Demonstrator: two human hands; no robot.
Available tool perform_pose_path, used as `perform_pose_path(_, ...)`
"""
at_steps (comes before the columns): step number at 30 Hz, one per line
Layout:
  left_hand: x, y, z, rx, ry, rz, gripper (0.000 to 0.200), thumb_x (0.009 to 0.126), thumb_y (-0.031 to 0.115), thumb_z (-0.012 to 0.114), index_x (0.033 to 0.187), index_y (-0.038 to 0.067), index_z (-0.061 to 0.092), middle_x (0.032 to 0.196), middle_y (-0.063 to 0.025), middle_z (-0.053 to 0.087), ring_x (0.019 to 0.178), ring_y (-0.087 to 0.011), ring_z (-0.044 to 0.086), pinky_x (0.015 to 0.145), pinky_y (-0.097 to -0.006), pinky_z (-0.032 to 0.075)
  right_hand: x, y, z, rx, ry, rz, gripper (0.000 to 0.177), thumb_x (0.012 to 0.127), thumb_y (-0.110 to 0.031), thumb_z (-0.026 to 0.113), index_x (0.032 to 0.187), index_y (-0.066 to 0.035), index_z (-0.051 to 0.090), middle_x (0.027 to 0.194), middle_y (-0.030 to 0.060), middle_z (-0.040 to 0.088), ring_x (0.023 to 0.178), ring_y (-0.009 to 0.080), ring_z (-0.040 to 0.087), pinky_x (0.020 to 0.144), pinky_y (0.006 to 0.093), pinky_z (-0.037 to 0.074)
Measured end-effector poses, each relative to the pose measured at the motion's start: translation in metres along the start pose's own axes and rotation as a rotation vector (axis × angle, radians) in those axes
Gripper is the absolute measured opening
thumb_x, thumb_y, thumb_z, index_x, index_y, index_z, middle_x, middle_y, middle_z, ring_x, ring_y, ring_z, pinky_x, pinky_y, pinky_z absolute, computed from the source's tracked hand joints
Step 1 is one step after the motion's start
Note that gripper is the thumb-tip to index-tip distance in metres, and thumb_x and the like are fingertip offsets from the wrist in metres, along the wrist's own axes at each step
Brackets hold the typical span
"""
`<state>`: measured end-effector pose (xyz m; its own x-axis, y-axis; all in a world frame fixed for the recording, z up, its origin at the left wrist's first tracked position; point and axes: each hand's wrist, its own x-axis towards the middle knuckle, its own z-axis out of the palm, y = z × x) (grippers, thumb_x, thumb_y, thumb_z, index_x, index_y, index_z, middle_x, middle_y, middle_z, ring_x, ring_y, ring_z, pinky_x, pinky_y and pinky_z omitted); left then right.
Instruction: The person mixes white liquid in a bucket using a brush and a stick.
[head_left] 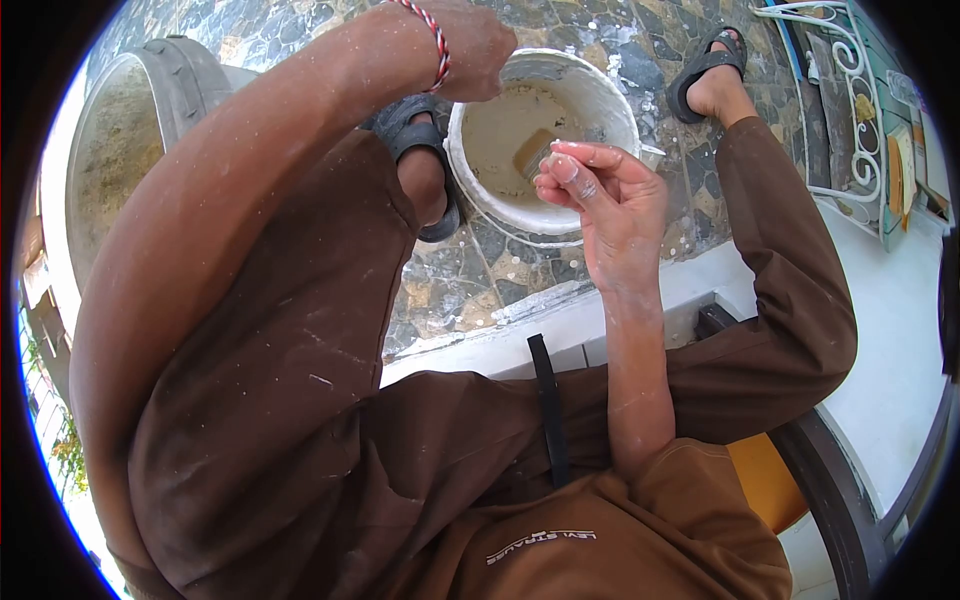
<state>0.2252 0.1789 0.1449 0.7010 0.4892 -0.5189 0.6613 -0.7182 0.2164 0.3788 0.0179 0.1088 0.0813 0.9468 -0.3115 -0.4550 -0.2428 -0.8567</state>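
The paste bucket [538,226] is kept on the floor [470,290] between the feet [422,175] — within reach. Its rim is clasped by the left hand [470,50], likely for steadiness; the right hand [605,195] is pinched shut above it.

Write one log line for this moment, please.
left hand: at bucket rim | right hand: fingers pinched over bucket | scraper: in bucket

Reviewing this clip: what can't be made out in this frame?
- Left hand, head view: fingers curl out of sight behind the knuckles at the bucket rim, so the grip is unclear.
- Right hand: fingertips pinched together; anything between them is too small to tell.
- Tool in the bucket: partly hidden by the right hand and paste-coated; type unclear.
- Grey drum: cut off by the lens edge and the left arm.
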Motion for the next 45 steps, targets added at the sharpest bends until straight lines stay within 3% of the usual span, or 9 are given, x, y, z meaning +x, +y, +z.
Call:
perform_pose_path(3, -0.001, -0.001, 0.002, -0.022, 0.061, 0.034, 0.03, 0.079, 0.028, 0.061, 0.084, -0.001, 0.068, 0.081, -0.0212, 0.066, 0.08, -0.0354, 0.065, 0.072, -0.0431, 0.051, 0.0, 0.0, 0.0, -0.034, -0.015, 0.015, 0.013, 0.084, -0.002, 0.065, 0.095, 0.005, 0.064, 0.081, 0.0107, 0.066, 0.069, 0.0144, 0.065, 0.065, 0.0246, 0.057)
perform_pose_path(5, -0.002, 0.005, -0.005, 0.019, -0.021, -0.032, 0.03, 0.079, 0.028, 0.061, 0.083, -0.001, 0.068, 0.08, -0.0211, 0.066, 0.08, -0.0354, 0.065, 0.072, -0.0428, 0.051, 0.001, 0.002, 0.002, -0.035, 0.005, 0.009, 0.013, 0.085, -0.007, 0.065, 0.091, 0.005, 0.064, 0.077, 0.0084, 0.064, 0.066, 0.0122, 0.063, 0.062, 0.0236, 0.056)
perform_pose_path(12, 0.004, -0.001, 0.009, 0.029, 0.014, -0.013, 0.03, 0.078, 0.028, 0.062, 0.081, -0.002, 0.068, 0.079, -0.0206, 0.066, 0.079, -0.0349, 0.065, 0.071, -0.0428, 0.051, 0.002, 0.003, -0.003, 0.007, 0.065, 0.018, 0.021, 0.09, -0.015, 0.06, 0.093, 0.005, 0.064, 0.077, 0.0095, 0.064, 0.066, 0.0128, 0.063, 0.062, 0.0243, 0.056)
perform_pose_path(14, 0.006, -0.002, 0.017, 0.084, 0.113, -0.012, 0.034, 0.084, 0.03, 0.059, 0.099, -0.001, 0.063, 0.092, -0.0206, 0.064, 0.091, -0.0348, 0.062, 0.083, -0.0431, 0.048, 0.003, 0.001, 0.0, -0.005, 0.11, 0.003, 0.026, 0.092, -0.02, 0.058, 0.096, 0.005, 0.064, 0.08, 0.0121, 0.065, 0.07, 0.015, 0.065, 0.064, 0.0255, 0.057)
perform_pose_path(21, 0.005, -0.003, 0.018, 0.074, 0.11, -0.008, 0.035, 0.086, 0.031, 0.059, 0.102, 0.0, 0.062, 0.095, -0.0203, 0.064, 0.093, -0.0351, 0.061, 0.085, -0.0436, 0.047, 0.003, -0.01, -0.001, 0.124, 0.068, 0.091, 0.03, 0.095, -0.019, 0.051, 0.108, 0.007, 0.06, 0.099, 0.0171, 0.064, 0.086, 0.0177, 0.064, 0.077, 0.0263, 0.054)
perform_pose_path(29, 0.006, -0.003, 0.019, 0.097, 0.109, 0.006, 0.035, 0.086, 0.031, 0.06, 0.101, -0.001, 0.062, 0.093, -0.0209, 0.064, 0.091, -0.0357, 0.062, 0.084, -0.0434, 0.048, 0.002, -0.011, 0.005, 0.03, 0.049, 0.022, 0.026, 0.087, 0.0, 0.058, 0.112, 0.006, 0.058, 0.1, 0.0176, 0.064, 0.091, 0.0213, 0.065, 0.081, 0.0292, 0.055)
perform_pose_path(30, 0.007, -0.004, 0.018, 0.097, 0.11, 0.004, 0.035, 0.086, 0.031, 0.06, 0.101, -0.001, 0.062, 0.093, -0.0209, 0.064, 0.091, -0.0357, 0.062, 0.084, -0.0434, 0.048, 0.002, -0.012, 0.006, 0.029, 0.047, 0.022, 0.026, 0.087, 0.0, 0.058, 0.112, 0.006, 0.058, 0.1, 0.0176, 0.064, 0.091, 0.0213, 0.065, 0.081, 0.0292, 0.055)
perform_pose_path(32, 0.007, -0.001, 0.007, 0.028, 0.004, -0.01, 0.03, 0.078, 0.027, 0.062, 0.083, -0.002, 0.068, 0.079, -0.0208, 0.065, 0.078, -0.0349, 0.065, 0.071, -0.0429, 0.051, 0.002, -0.012, 0.008, 0.037, 0.038, 0.008, 0.028, 0.085, 0.003, 0.06, 0.112, 0.006, 0.057, 0.098, 0.018, 0.065, 0.089, 0.0218, 0.066, 0.08, 0.0279, 0.056)
perform_pose_path(45, 0.002, 0.001, 0.002, -0.034, -0.004, 0.009, 0.027, 0.076, 0.025, 0.062, 0.083, 0.0, 0.068, 0.08, -0.0206, 0.066, 0.079, -0.035, 0.065, 0.071, -0.0426, 0.051, 0.001, -0.009, 0.004, 0.016, 0.124, -0.108, 0.015, 0.083, 0.004, 0.062, 0.098, 0.005, 0.059, 0.091, 0.0173, 0.066, 0.081, 0.0204, 0.067, 0.073, 0.0272, 0.057)
